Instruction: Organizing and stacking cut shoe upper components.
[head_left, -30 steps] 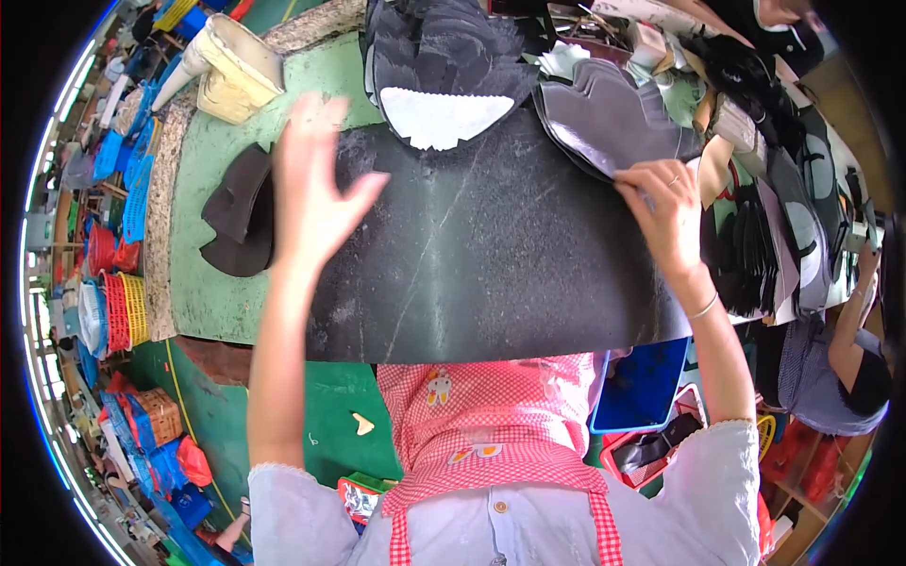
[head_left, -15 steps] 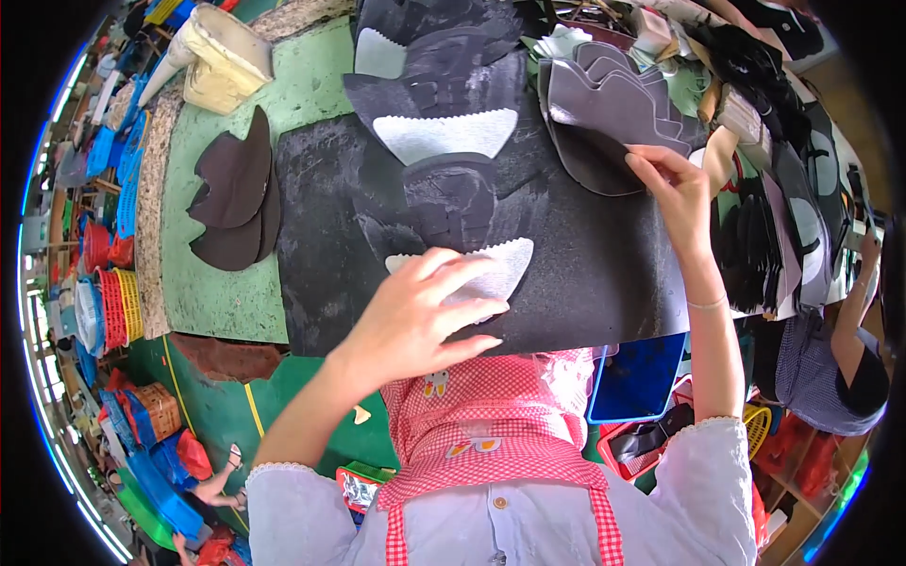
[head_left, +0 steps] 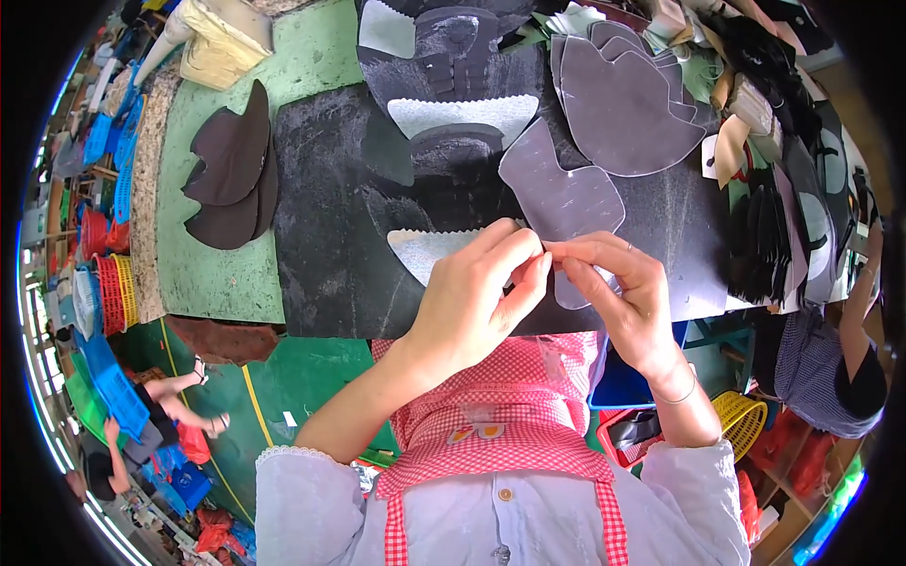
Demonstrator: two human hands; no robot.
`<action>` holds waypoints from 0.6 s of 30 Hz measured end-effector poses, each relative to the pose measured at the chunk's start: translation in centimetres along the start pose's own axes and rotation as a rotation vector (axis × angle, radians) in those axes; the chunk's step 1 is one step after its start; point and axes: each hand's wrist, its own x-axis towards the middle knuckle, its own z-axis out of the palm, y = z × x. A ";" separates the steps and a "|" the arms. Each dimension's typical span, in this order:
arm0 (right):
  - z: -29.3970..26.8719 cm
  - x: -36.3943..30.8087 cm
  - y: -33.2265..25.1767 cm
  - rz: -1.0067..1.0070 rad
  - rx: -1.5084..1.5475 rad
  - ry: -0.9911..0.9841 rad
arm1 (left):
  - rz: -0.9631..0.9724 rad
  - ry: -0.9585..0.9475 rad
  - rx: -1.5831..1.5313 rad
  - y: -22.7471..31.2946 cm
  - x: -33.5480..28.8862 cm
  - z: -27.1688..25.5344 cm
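A grey, curved and notched shoe-upper piece (head_left: 564, 196) stands tilted over the black work mat (head_left: 326, 226). My left hand (head_left: 486, 292) and my right hand (head_left: 628, 297) meet at its near edge, thumbs and fingertips pinched together there. The exact grip of the left fingertips is partly hidden behind the knuckles. Beneath and beside my left hand lies a black shoe upper with a pale serrated strip (head_left: 415, 253), partly covered by that hand. Farther back, a similar black upper overlaps it, with its own pale serrated strip (head_left: 462, 115).
A fanned stack of grey pieces (head_left: 632, 118) sits at the back right. Dark brown cut pieces (head_left: 231, 156) rest on the green table surface (head_left: 212, 283) at left. A cream container (head_left: 225, 42) stands at the far left. Black pieces (head_left: 763, 236) stand in a row at right.
My right hand has moved from the stack to the near middle, bringing a grey piece along. My left hand has lifted off the pale strip, shifted right and closed at the piece's edge.
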 end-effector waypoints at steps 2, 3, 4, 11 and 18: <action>0.1 -0.1 -0.2 0.034 0.032 0.020 | 0.006 0.004 -0.019 0.1 -0.1 0.2; 0.1 -0.2 -0.1 0.034 0.034 0.018 | 0.014 0.007 -0.038 0.2 -0.1 0.3; 0.1 -0.2 0.1 0.035 -0.001 0.036 | 0.014 0.006 -0.040 0.1 -0.2 0.5; 0.1 -0.4 0.1 0.066 -0.028 0.073 | -0.003 -0.017 0.010 0.2 -0.5 1.0; 0.1 -0.4 0.2 0.048 -0.079 0.081 | -0.019 -0.030 -0.025 0.1 -0.7 1.5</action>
